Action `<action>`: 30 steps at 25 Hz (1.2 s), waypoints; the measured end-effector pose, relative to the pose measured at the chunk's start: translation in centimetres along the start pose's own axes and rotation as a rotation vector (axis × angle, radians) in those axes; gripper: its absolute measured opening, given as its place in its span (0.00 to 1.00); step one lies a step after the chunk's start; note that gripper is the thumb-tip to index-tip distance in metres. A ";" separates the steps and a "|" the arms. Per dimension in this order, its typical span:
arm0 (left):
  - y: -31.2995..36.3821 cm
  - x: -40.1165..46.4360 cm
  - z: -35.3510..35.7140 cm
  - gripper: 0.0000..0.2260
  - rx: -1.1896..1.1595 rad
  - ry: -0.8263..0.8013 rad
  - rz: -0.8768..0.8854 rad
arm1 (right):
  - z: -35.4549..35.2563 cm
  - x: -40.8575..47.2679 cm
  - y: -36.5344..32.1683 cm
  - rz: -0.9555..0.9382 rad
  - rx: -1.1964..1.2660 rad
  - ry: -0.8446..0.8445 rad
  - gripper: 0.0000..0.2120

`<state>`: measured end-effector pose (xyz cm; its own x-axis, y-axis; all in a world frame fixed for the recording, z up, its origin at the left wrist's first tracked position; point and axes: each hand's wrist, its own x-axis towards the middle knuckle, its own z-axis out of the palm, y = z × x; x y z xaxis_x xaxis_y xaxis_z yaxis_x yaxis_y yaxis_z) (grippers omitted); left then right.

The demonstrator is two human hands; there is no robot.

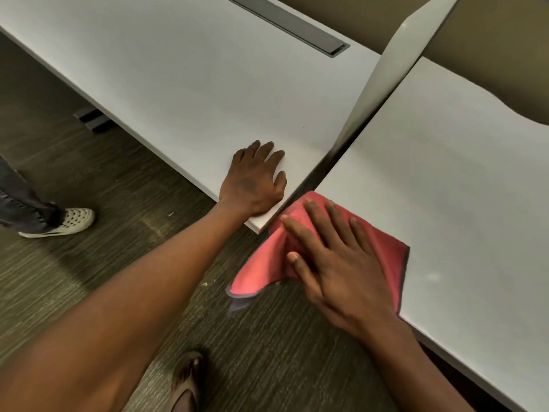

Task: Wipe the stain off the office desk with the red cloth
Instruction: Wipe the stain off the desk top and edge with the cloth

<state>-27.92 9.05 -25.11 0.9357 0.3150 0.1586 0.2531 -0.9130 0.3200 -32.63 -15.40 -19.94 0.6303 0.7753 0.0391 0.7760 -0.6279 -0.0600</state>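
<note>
The red cloth point(383, 251) lies on the near corner of the right white desk point(445, 179), with one flap hanging off the desk edge toward the floor. My right hand point(332, 263) presses flat on the cloth, fingers spread and pointing away from me. My left hand point(252, 179) rests palm down on the near corner of the left white desk point(178, 84), holding nothing. A faint pale smudge point(432, 276) shows on the right desk just right of the cloth.
A thin grey divider panel point(383, 84) stands upright between the two desks. A grey cable tray slot point(285, 22) runs along the back of the left desk. Another person's leg and white shoe point(65, 223) stand on the dark floor at left. My foot point(187, 385) is below.
</note>
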 end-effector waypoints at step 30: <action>9.4 -4.7 -4.6 0.21 -0.479 -0.123 0.478 | -3.0 -19.5 10.6 0.629 0.082 -0.097 0.32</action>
<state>-31.01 0.14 -18.58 0.9457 -0.1515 0.2877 -0.3050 -0.7198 0.6235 -36.64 -37.34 -18.35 0.9567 0.2658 -0.1185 0.2522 -0.9604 -0.1186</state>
